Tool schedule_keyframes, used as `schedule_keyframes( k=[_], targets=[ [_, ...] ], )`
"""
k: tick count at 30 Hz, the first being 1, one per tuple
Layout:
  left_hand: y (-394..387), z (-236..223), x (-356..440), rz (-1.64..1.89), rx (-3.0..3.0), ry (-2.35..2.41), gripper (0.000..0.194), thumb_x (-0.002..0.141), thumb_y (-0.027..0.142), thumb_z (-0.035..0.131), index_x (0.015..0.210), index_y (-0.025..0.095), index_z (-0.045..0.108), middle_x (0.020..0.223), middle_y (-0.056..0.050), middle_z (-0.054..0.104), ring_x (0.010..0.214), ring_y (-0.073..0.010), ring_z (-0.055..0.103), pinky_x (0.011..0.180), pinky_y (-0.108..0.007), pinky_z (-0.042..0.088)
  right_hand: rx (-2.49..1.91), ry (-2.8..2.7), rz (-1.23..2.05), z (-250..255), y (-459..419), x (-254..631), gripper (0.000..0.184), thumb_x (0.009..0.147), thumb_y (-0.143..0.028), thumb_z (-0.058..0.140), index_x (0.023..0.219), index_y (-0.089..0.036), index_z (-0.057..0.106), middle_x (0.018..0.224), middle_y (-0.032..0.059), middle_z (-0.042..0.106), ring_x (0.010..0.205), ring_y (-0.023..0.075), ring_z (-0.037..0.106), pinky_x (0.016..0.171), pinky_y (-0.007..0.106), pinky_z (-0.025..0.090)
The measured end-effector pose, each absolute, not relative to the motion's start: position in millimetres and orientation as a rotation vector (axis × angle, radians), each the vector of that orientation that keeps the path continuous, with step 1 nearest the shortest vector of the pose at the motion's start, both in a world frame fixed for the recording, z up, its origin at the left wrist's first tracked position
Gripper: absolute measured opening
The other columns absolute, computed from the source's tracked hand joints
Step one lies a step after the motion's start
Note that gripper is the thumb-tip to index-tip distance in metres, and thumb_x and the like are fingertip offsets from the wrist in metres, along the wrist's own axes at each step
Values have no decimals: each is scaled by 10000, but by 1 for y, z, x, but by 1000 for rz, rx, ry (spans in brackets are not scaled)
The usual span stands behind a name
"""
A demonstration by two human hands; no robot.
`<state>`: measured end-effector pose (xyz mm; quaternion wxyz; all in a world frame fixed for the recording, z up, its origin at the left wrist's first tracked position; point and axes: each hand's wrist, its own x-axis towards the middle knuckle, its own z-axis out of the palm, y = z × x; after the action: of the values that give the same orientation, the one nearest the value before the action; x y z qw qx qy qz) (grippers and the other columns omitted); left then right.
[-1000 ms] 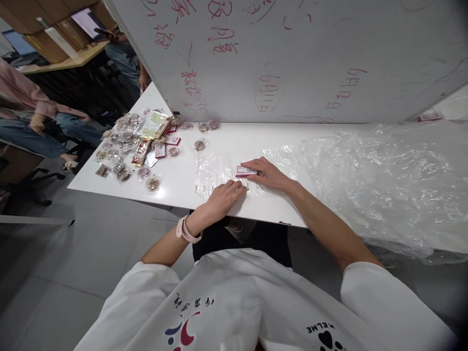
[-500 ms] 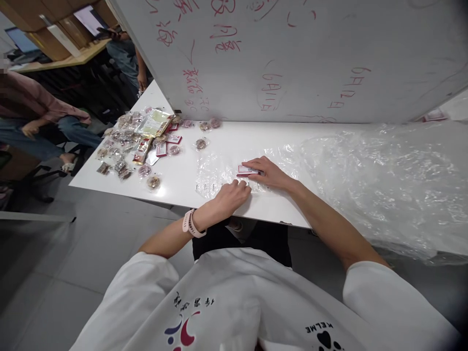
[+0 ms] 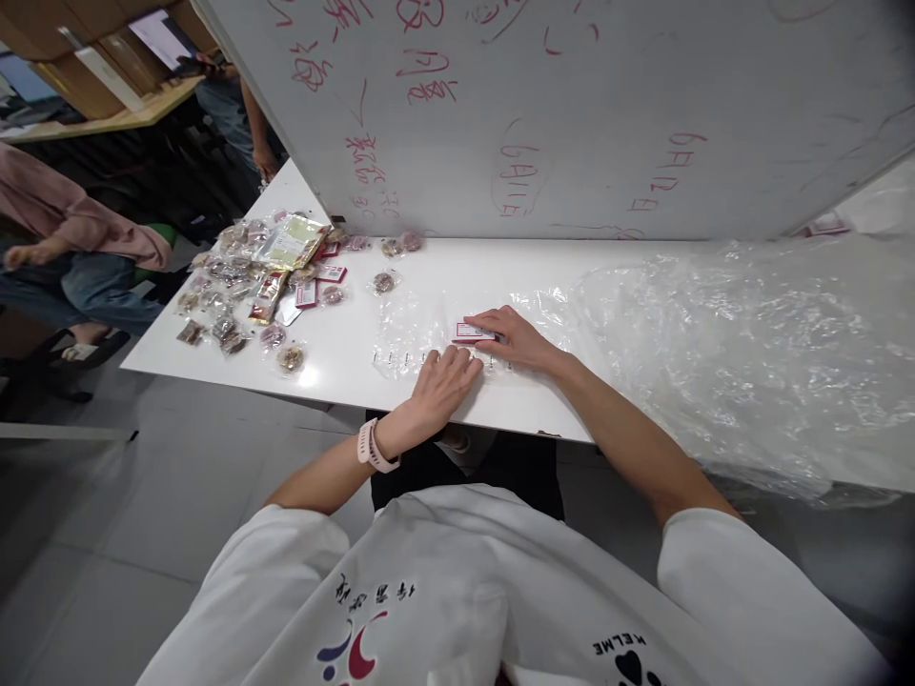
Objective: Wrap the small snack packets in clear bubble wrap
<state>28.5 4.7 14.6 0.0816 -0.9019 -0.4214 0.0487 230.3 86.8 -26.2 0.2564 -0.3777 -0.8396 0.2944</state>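
A small red-and-white box (image 3: 470, 332) lies on a sheet of clear plastic film (image 3: 409, 322), with my right hand (image 3: 523, 340) gripping it from its right side. Just in front of it, my left hand (image 3: 444, 383) rests with fingers laid out over the near edge of the film, where a row of short black marks runs. My left fingertips are close to the box but appear apart from it. The film stretches rightward into a large crumpled heap of clear plastic (image 3: 715, 362).
Wrapped round snacks (image 3: 235, 262), a green-and-gold pouch (image 3: 292, 240) and more red-and-white boxes (image 3: 306, 292) crowd the left of the white table (image 3: 343, 372). A whiteboard (image 3: 572, 124) stands along the back. Two people sit beyond the left end.
The fingers of my left hand have straightened and spread somewhat along the film edge. My right hand stays on the box. The whole view has shifted slightly.
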Motion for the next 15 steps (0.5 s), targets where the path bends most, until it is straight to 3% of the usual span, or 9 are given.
schedule_keyframes(
  k=[3,6,8,11,15],
  targets=[
    [8,20,12,167,-2675,-1317,370,824,-15,510,1131,191,515,1140,-124,619,1071,-287,582,854,-419,486,-1036,-2272,814,-24,85,229,496,962,-461,516,1441,-333,536,1338,48,601,1120,269,482,1031,497,421],
    [13,19,3,22,-2683,-1415,248,886,25,454,1063,184,525,1218,-151,606,1162,-302,576,853,-436,526,-1055,-2242,823,-23,83,227,491,958,-465,525,1428,-326,551,1325,51,606,1132,273,476,1020,489,425],
    [18,15,1,-148,-2756,-1388,160,912,123,509,1064,171,512,1411,-194,492,1361,-349,452,944,-487,529,-1072,-2219,812,-23,81,225,496,956,-477,528,1423,-313,558,1301,57,619,1121,277,476,998,484,435],
    [26,8,4,-336,-2886,-1288,335,900,253,598,1185,151,454,1583,-232,260,1507,-385,227,1053,-556,491,-1086,-2206,754,-24,78,220,485,966,-489,510,1408,-299,570,1287,61,628,1080,274,478,964,480,443],
    [38,10,11,-310,-3005,-1135,322,914,146,518,1220,128,419,1574,-258,287,1526,-333,209,1157,-544,411,-1050,-2229,686,-26,79,217,400,983,-497,472,1259,-280,663,1265,63,639,1020,267,484,948,477,433]
  ],
)
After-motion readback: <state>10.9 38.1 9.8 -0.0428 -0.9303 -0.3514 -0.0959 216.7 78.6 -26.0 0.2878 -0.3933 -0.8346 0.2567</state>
